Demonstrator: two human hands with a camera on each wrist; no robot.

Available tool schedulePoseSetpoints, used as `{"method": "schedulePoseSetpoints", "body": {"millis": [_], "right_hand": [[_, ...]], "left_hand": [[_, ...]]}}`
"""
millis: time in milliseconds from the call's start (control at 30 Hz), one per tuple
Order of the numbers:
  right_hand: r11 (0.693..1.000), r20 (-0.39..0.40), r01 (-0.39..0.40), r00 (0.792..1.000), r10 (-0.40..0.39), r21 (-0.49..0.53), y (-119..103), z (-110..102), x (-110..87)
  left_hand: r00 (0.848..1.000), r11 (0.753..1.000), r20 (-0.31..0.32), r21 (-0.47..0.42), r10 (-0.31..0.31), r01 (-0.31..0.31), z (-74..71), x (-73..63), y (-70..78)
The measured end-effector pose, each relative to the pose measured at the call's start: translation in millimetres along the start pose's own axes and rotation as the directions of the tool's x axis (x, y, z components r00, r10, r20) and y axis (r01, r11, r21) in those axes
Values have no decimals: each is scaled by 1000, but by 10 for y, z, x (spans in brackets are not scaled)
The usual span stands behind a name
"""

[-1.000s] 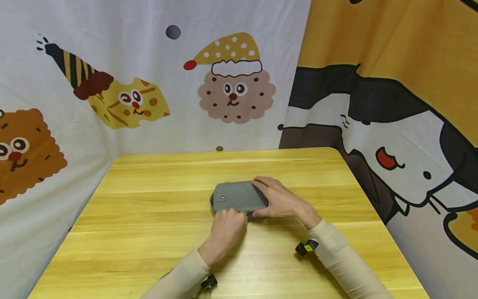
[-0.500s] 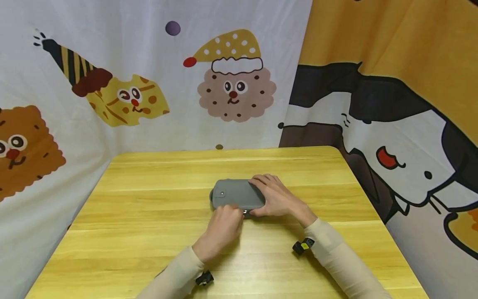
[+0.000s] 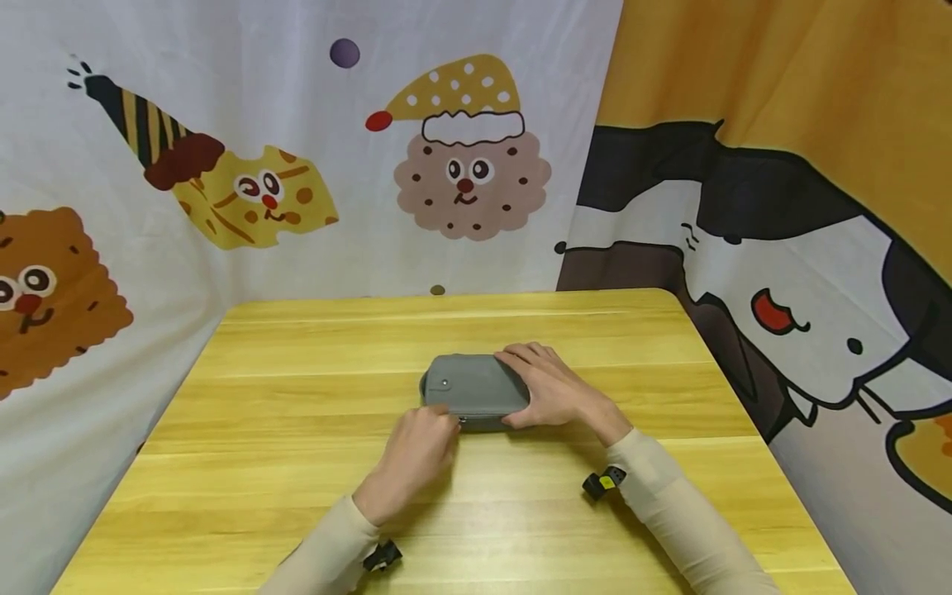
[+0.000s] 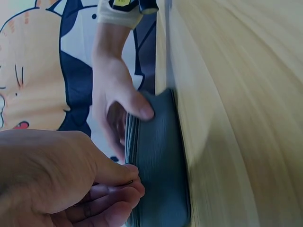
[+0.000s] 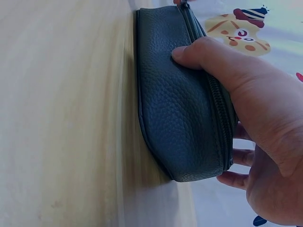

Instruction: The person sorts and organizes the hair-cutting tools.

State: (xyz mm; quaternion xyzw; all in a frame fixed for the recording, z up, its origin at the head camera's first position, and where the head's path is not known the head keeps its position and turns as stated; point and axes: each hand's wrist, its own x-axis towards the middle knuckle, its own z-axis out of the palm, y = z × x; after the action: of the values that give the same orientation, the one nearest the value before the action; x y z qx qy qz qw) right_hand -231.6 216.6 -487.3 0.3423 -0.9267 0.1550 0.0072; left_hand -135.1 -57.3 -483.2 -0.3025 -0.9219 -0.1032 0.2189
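Observation:
A grey pebbled-leather zip pouch [image 3: 472, 387] lies on the wooden table, with a small snap tab on top near its left end. My left hand [image 3: 411, 453] pinches the zipper pull [image 5: 184, 4] at the pouch's front side, left of its middle. The thumb and bent forefinger meet there in the left wrist view. Around the pouch's right end, my right hand [image 3: 556, 390] holds it, thumb on the front side and fingers over the top to the back. In the right wrist view the zipper [image 5: 218, 106] runs along the upper part of the side beneath that thumb.
The light wooden table [image 3: 297, 364] extends on all sides of the pouch. Behind it hangs a white curtain [image 3: 283, 66] with cartoon snacks, and an orange one [image 3: 781, 74] with a cartoon animal stands to the right. Both wrists carry small black devices.
My left hand has slid left along the pouch's front edge with the zipper pull, uncovering more of the front side. The right hand stays at the right end; the pouch hardly shifts.

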Motion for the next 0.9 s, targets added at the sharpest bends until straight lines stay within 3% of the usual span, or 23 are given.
{"method": "schedulePoseSetpoints", "body": {"millis": [400, 667, 900], "right_hand": [[1000, 19, -14, 1000, 14, 16, 28, -4, -1], [999, 28, -1, 1000, 0, 32, 36, -22, 5], [999, 25, 22, 999, -23, 39, 46, -23, 18]], "left_hand": [[999, 998, -4, 45, -45, 45, -121, -211, -330], [998, 998, -33, 42, -49, 50, -91, -194, -524], [999, 998, -32, 55, -23, 25, -11, -98, -739]]}}
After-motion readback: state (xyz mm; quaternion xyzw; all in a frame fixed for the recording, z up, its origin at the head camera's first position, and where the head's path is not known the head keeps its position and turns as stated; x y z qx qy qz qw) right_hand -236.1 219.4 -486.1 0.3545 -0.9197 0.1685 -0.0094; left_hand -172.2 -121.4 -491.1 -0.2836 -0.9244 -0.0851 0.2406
